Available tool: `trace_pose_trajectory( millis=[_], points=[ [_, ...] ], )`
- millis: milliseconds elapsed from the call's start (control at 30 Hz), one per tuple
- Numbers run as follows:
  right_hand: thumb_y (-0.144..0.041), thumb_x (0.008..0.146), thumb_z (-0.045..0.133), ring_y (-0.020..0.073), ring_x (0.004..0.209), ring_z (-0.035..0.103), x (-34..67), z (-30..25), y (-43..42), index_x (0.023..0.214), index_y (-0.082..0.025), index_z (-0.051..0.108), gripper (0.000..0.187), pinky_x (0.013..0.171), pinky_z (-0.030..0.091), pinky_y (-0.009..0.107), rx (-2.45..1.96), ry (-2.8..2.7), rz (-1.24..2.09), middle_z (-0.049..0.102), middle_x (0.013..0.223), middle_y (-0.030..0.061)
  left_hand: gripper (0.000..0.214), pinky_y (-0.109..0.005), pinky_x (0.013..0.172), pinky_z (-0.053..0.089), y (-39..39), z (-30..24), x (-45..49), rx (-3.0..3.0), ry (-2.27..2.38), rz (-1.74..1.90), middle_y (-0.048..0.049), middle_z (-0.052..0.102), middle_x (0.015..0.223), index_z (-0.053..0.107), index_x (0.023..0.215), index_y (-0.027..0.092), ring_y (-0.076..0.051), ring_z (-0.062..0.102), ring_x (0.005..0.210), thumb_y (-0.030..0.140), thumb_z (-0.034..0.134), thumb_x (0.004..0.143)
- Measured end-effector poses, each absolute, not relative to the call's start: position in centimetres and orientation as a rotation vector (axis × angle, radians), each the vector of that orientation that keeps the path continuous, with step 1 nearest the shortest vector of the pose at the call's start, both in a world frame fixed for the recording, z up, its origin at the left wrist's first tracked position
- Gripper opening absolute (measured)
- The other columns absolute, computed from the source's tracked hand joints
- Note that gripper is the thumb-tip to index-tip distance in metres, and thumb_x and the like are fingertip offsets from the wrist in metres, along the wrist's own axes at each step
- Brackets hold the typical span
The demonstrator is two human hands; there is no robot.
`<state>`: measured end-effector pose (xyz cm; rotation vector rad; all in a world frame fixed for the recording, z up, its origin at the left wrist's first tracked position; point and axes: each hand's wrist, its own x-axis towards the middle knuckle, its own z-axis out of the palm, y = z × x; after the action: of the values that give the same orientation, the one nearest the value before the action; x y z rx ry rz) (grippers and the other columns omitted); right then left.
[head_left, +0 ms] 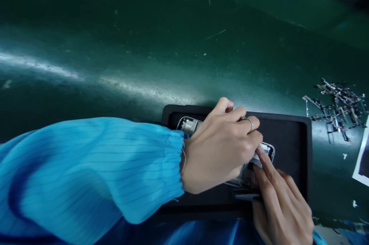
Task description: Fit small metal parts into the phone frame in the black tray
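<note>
A phone frame (190, 125) with a silver rim and bare inner parts lies at a slant in a black tray (308, 156). My left hand (221, 145), with a ring on one finger, lies across the frame's middle and hides much of it. Its fingers are curled and closed at the frame's right part. My right hand (284, 202) comes from the lower right, its fingertips pressed on the frame's right end beside the left fingers. A dark slim tool (245, 195), resembling tweezers, sticks out leftward from under the right hand; its grip is partly hidden.
A heap of small metallic parts (338, 102) lies on the green table (115, 37) right of the tray. A white-bordered sheet (360, 170) is at the right edge, with small white bits (345, 156) near it.
</note>
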<state>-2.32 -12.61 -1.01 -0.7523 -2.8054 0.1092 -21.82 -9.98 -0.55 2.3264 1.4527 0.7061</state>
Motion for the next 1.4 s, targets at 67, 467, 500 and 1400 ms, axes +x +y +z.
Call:
trace_pose_trajectory(
  millis=[67, 467, 500, 1400],
  points=[
    [0.002, 0.076, 0.044, 0.0231, 0.083, 0.064, -2.3, -1.0, -12.5, 0.101, 0.004, 0.056, 0.028, 0.067, 0.049, 0.034, -0.726, -2.821, 0.096, 0.046, 0.123, 0.0306, 0.022, -0.033, 0.071, 0.031, -10.1, -0.6, -21.8, 2.334, 1.462, 0.708, -0.0022, 0.055, 0.069, 0.057, 0.066, 0.013, -0.015, 0.041, 0.066, 0.005, 0.043, 0.081],
    [0.002, 0.081, 0.034, 0.0192, 0.081, 0.066, -3.8, -0.5, -12.8, 0.094, -0.002, 0.055, 0.026, 0.070, 0.046, 0.029, -0.878, -2.814, -0.075, 0.060, 0.106, 0.0276, 0.013, -0.034, 0.068, 0.036, -10.1, -1.1, -21.6, 2.443, 1.483, 0.748, -0.0017, 0.053, 0.067, 0.055, 0.064, 0.013, -0.016, 0.042, 0.065, 0.005, 0.050, 0.073],
    [0.002, 0.081, 0.034, 0.0191, 0.081, 0.066, -3.8, -0.4, -12.8, 0.094, -0.002, 0.055, 0.025, 0.070, 0.046, 0.029, -0.862, -2.827, -0.095, 0.061, 0.104, 0.0279, 0.013, -0.034, 0.068, 0.036, -10.2, -1.1, -21.7, 2.444, 1.480, 0.748, -0.0017, 0.053, 0.067, 0.055, 0.064, 0.013, -0.016, 0.042, 0.065, 0.005, 0.051, 0.073],
    [0.000, 0.082, 0.037, 0.0193, 0.077, 0.065, -3.0, -0.5, -11.8, 0.093, 0.000, 0.057, 0.023, 0.074, 0.049, 0.033, -0.743, -2.808, -0.034, 0.062, 0.101, 0.0282, 0.011, -0.033, 0.065, 0.037, -10.0, -0.8, -21.6, 2.464, 1.493, 0.724, -0.0030, 0.054, 0.064, 0.052, 0.061, 0.014, -0.017, 0.045, 0.063, 0.006, 0.055, 0.067]
  ],
)
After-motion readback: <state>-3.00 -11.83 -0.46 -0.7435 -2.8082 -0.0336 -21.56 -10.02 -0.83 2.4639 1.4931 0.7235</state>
